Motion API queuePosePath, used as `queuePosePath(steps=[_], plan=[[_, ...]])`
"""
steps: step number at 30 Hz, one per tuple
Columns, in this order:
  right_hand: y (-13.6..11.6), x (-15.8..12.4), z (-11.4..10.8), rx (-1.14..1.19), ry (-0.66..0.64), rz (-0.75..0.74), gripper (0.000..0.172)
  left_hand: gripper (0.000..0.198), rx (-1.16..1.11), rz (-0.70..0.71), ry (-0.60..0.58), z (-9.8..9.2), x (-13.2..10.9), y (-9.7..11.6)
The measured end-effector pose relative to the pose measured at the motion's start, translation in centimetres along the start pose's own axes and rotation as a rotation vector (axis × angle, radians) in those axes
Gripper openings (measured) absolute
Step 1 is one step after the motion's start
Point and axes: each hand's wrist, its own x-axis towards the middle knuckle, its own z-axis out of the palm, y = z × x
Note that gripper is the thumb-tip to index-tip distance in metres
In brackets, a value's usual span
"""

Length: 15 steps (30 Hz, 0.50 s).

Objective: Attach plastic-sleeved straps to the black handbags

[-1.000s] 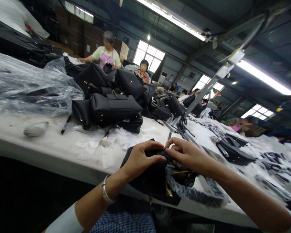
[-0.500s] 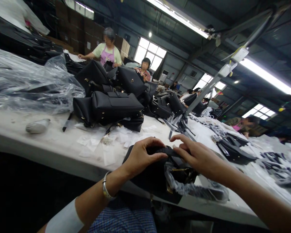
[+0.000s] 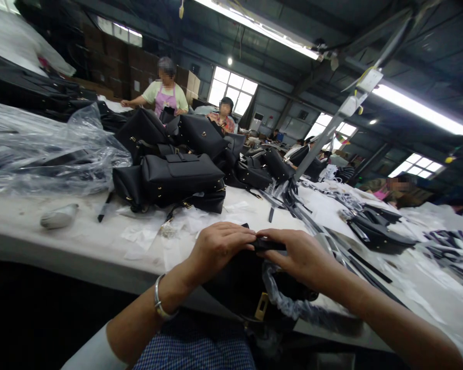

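Observation:
A black handbag (image 3: 239, 280) rests at the near table edge, its lower part in shadow. A gold-coloured metal fitting (image 3: 261, 307) shows on it, and a handle wrapped in clear plastic (image 3: 281, 298) loops out to the right. My left hand (image 3: 219, 246) is closed over the bag's upper edge, fingers together. Right beside it, my right hand (image 3: 299, 252) pinches a black strip (image 3: 268, 245) at the top of the bag between thumb and fingers. Whether that strip is a strap or the bag's rim, I cannot tell. The fingertips of both hands almost meet.
More black handbags (image 3: 181, 174) are piled ahead on the white table (image 3: 81, 241). Clear plastic sheeting (image 3: 50, 159) covers the left side, near a grey-white bundle (image 3: 59, 216). Paper scraps (image 3: 142, 231), black straps (image 3: 370, 272) and a slanted metal pole (image 3: 320, 144) are around. Co-workers (image 3: 165, 92) stand beyond.
My left hand has moved from a thumb-and-finger pinch to lying over the bag's edge. My right fingers have closed in on the strip. The bag has turned, showing the gold-coloured fitting more plainly.

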Motion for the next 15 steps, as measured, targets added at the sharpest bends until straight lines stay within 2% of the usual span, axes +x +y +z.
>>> queuePosePath(steps=[2, 5, 8, 11, 13, 15], plan=[[0.4, 0.1, 0.0, -0.013, 0.024, -0.025, 0.027, 0.015, 0.179, 0.165, 0.035, -0.9, -0.2, -0.4], [1.0, 0.2, -0.2, -0.092, 0.055, -0.050, 0.027, 0.016, 0.333, 0.220, 0.042, -3.1, -1.2, -0.8], [1.4, 0.3, -0.4, -0.191, 0.099, -0.063, 0.029, 0.019, 0.446, 0.183, 0.034, -6.3, -3.1, -0.8], [1.6, 0.4, -0.5, -0.265, 0.143, -0.019, 0.028, 0.023, 0.546, 0.085, 0.057, -9.4, -6.2, -0.9], [1.6, 0.7, -0.5, -0.280, 0.157, 0.000, 0.026, 0.025, 0.595, 0.005, 0.071, -10.9, -8.7, -1.0], [1.9, 1.0, -0.6, -0.283, 0.177, -0.052, 0.025, 0.026, 0.623, -0.082, 0.086, -11.7, -10.9, -1.3]])
